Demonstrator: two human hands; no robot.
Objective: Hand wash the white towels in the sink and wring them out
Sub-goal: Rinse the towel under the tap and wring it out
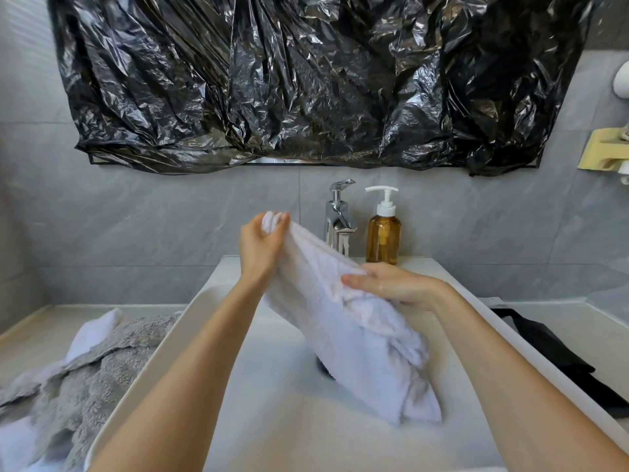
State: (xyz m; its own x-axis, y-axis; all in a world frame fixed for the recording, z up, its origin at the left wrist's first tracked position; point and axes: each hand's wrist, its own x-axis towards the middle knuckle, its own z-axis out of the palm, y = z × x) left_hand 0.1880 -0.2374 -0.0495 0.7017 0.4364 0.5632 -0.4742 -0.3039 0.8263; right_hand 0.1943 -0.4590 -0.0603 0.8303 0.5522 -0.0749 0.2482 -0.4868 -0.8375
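A white towel (354, 338) hangs slanted over the white sink (190, 311), its lower end resting on the basin floor near the drain. My left hand (260, 245) pinches the towel's top corner, raised in front of the tap. My right hand (391, 284) grips the towel's upper edge lower down and to the right, fingers curled over the fabric. A dark drain fitting shows just behind the towel's lower part.
A chrome tap (338, 216) and an amber pump bottle (383, 233) stand at the sink's back. Grey and white towels (85, 376) lie heaped on the left counter. A black cloth (558, 349) lies on the right counter. Black plastic (306, 80) covers the mirror.
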